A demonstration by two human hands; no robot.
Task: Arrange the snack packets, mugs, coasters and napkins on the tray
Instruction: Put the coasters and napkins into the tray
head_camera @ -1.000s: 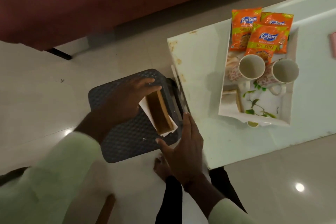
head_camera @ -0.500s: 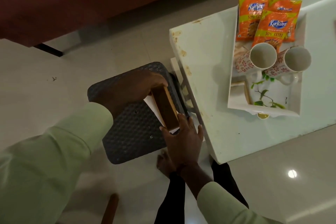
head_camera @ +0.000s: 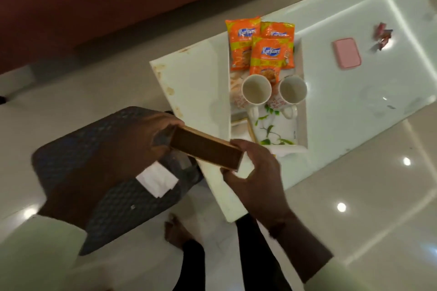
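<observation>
A wooden coaster holder [head_camera: 205, 150] was gripped at both ends by the left hand [head_camera: 132, 149] and right hand [head_camera: 255, 172] at frame centre, below the tray [head_camera: 303, 111].

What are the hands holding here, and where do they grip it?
Both hands hold one brown wooden box by its ends: the left hand grips the far end, the right hand the near end.

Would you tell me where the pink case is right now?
In the head view, the pink case lies on the white table, right of the tray, beside small wrappers.
</observation>
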